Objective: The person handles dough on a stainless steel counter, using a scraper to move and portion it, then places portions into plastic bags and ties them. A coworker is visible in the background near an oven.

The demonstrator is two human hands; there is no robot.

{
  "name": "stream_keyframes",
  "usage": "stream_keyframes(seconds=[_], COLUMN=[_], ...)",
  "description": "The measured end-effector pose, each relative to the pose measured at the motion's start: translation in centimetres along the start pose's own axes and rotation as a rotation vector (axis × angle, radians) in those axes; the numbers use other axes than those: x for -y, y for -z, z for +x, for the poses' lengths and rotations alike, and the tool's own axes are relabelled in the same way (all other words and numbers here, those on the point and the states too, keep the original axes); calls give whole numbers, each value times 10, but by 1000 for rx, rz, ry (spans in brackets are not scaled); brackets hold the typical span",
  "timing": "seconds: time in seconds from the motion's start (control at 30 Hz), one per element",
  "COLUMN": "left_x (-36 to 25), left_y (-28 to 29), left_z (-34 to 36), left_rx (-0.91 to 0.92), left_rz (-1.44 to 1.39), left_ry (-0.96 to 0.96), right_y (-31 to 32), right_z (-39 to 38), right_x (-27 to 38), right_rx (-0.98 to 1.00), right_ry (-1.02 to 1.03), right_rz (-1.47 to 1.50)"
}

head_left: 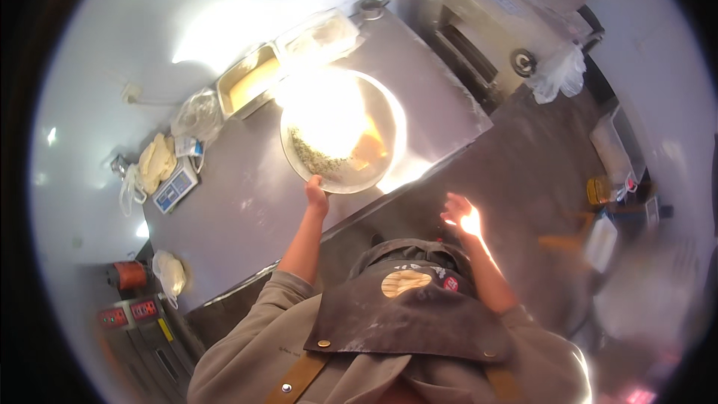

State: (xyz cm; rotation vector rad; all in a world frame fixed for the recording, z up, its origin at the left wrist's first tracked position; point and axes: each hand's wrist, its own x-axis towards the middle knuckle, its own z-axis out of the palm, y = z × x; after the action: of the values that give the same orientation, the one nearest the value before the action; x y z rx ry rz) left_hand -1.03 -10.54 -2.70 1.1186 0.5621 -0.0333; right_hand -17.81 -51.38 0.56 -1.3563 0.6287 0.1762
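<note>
Currently, the left hand (317, 191) is pinching a bowl (345, 179) by its rim over the table (232, 191); dark flecks (318, 160) and an orange patch (369, 147) are showing inside (amid glare). The right hand (464, 215) is hovering, loosely spread.

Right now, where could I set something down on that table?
The table shows two bare patches: one left of the bowl, between it and the scale; another right of the bowl, toward the big machine. The wall side is crowded: rectangular pan, plastic bag, scale. The left hand holds the bowl's near rim; avoid that spot.
</note>
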Motion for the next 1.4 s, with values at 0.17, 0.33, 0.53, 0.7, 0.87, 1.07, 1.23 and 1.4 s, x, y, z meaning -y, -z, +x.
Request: stream_keyframes(seconds=[0.17,0.33,0.53,0.7,0.87,1.07,1.23,1.4], left_x=[42,130,230,320,408,463,527,560], left_y=[-96,-244,-413,-544,-697,-888,-1108,-1264], left_z=[-4,-18,-89,-150,-142,-155,-196,-243], left_rx=[324,811,654,867,848,1390,1569,1675], left_rz=[-63,21,437,199,377,687,905,903], left_ry=[-39,30,484,699,851,827,811,770], right_y=[96,246,405,515,621,745,869,942], right_z=[5,27,5,-17,-20,3,37,68], right_x=[38,83,122,183,234,258,280,277], right_rx=[-129,-226,-425,-517,-601,-684,-703,-819], right_ry=[127,281,321,294,294,40,-116,-43], right_rz=[-58,143,175,219,244,23,331,753])
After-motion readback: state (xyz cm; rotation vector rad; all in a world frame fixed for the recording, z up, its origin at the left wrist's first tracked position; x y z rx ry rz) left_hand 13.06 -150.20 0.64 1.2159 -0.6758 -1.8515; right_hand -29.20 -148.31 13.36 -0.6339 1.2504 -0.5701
